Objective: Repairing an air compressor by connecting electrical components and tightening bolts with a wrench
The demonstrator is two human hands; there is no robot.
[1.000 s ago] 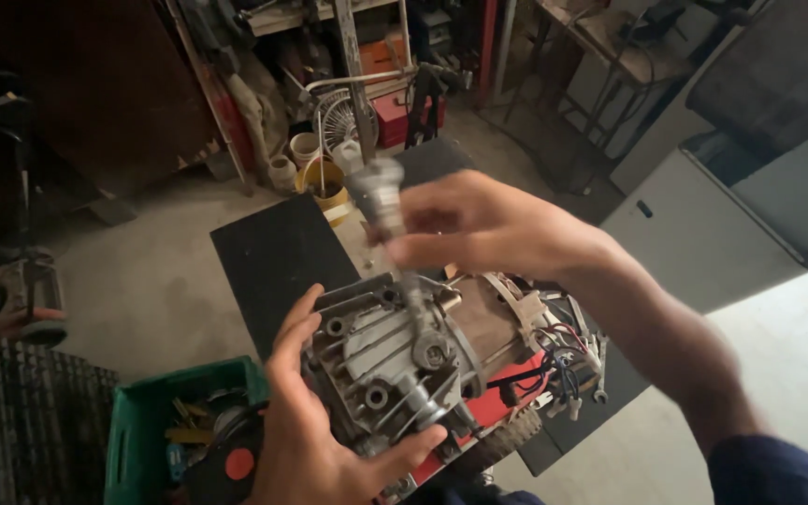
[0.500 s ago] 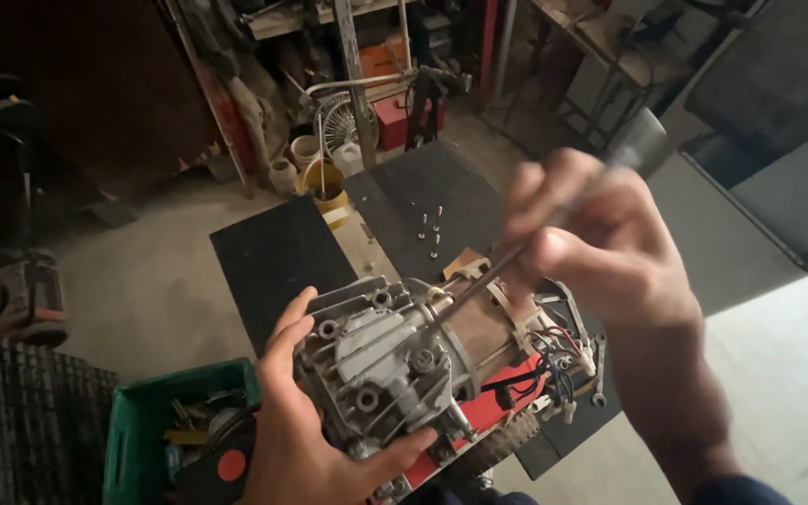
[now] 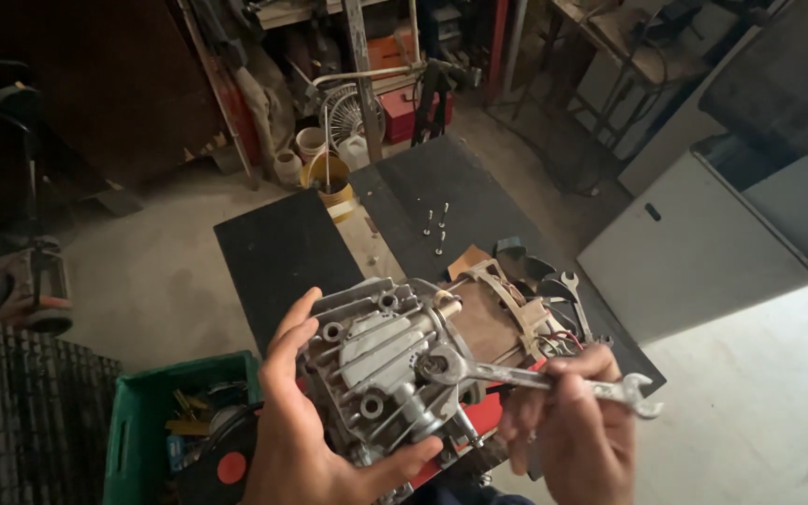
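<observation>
Two hands on a small engine block, spanner set on its face.

Right hand (image 3: 568,425) closed around the shank of a silver combination spanner (image 3: 535,377); ring end sits on a fitting at the centre of the grey ribbed cast-metal engine head (image 3: 376,360), open-jaw end pokes out past the knuckles to the right. Left hand (image 3: 306,430) cups the engine head from the left and below, fingers spread wide, thumb curled under its lower edge. Just behind the grip, red housing and loose wires of the same unit. Beyond, a black worktable (image 3: 282,248) with several loose bolts (image 3: 434,227) standing well apart from the engine. Left of the left hand, a green plastic crate (image 3: 142,411) holding a dark round part with a red disc label (image 3: 231,468). Far back, a yellow bucket (image 3: 329,182).
</observation>
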